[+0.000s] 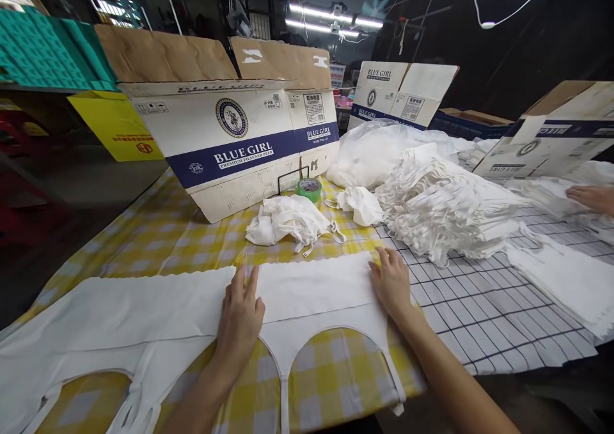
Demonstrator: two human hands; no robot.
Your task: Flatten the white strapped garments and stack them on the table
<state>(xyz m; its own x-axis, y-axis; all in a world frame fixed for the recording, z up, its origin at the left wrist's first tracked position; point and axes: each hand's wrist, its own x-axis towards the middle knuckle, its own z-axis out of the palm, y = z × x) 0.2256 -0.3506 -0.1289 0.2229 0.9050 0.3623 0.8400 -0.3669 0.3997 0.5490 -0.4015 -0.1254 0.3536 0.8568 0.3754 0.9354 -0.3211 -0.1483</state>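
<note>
A white strappy camisole (316,287) lies flat on the yellow checked cloth in front of me, its wavy hem edge away from me and its straps toward me. My left hand (242,309) rests on its left side with the fingers extended. At its right edge my right hand (392,280) lies on the fabric, fingers stretched out. More white camisole fabric (158,306) spreads out to the left, reaching my left hand. Just beyond sit a crumpled white garment (288,220) and a smaller white bundle (359,205).
A large beer carton (249,124) stands at the back with green tape (309,189) before it. To the right are a heap of white garments (446,197), a flat white stack (566,280) and another person's hand (592,197). More cartons (393,95) stand behind.
</note>
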